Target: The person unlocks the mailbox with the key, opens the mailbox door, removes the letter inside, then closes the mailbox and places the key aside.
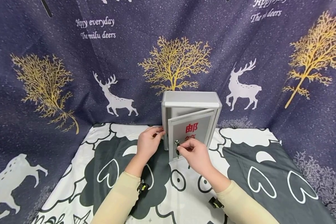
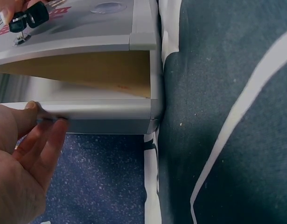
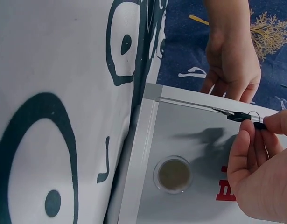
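Observation:
A grey metal mailbox (image 1: 191, 97) stands upright against the cloth backdrop, its front door (image 1: 177, 129) swung partly outward. Red characters mark the door. My left hand (image 1: 149, 140) holds the box's left side edge, thumb in front and fingers behind, as the left wrist view shows (image 2: 22, 154). With thumb and fingers, my right hand (image 1: 197, 155) pinches a black-headed key (image 2: 17, 22) at the door's lock (image 1: 177, 142). A second key (image 3: 239, 116) hangs with it on a thin ring. Through the gap, a tan surface (image 2: 101, 70) shows behind the door.
A white and dark grey patterned cloth (image 1: 184, 199) covers the table under the box. Behind it hangs a dark blue backdrop (image 1: 128, 62) printed with deer and trees. A round clear window (image 3: 173, 174) sits low in the door.

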`<state>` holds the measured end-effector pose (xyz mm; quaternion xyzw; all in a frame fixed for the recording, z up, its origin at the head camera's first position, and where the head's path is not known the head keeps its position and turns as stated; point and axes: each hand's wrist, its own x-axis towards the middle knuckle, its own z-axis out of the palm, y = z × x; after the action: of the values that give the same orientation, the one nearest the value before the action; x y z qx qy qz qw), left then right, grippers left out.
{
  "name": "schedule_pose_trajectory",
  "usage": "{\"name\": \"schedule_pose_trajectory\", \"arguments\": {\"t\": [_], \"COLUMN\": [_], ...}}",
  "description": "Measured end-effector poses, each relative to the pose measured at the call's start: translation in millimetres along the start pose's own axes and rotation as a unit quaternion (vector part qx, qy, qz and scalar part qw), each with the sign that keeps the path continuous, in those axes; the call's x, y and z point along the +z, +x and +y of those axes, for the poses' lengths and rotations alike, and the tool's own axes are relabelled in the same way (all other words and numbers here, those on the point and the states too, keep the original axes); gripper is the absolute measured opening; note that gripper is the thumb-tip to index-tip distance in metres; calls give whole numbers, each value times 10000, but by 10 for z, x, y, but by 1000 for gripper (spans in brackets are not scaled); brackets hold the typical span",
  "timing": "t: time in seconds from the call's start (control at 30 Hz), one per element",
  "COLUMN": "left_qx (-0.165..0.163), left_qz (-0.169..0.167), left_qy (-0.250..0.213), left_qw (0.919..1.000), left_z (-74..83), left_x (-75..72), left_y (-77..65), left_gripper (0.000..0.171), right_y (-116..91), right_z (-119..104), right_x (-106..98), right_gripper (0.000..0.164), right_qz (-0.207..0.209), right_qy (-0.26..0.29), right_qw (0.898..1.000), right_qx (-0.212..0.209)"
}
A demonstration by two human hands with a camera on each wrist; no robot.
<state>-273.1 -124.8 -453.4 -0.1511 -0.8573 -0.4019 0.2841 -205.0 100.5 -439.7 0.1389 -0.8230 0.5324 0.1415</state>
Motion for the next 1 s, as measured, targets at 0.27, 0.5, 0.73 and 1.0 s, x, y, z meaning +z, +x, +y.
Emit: {"name": "schedule_pose_trajectory", "arguments": {"t": [0.27, 0.5, 0.73, 1.0], "left_qx": [26, 179, 184, 249], "left_qz": [7, 63, 67, 84], "left_qy": [-20, -51, -52, -71], "left_qw": [10000, 9998, 9998, 9996], "left_z": [1, 0, -4, -16], "left_x": [-5, -2, -7, -2], "left_y": [-5, 2, 1, 0], "left_gripper": [17, 16, 15, 15], "right_y": [-57, -96, -119, -161], "right_z": [34, 69, 95, 140], "right_x": [-92, -218, -333, -453], "right_gripper": [10, 9, 15, 17], "right_qz": [-232, -461, -797, -969], "right_qy": [71, 3, 79, 60], "right_qw": [9997, 9989, 9967, 9940], "right_qx": [20, -6, -134, -497]}}
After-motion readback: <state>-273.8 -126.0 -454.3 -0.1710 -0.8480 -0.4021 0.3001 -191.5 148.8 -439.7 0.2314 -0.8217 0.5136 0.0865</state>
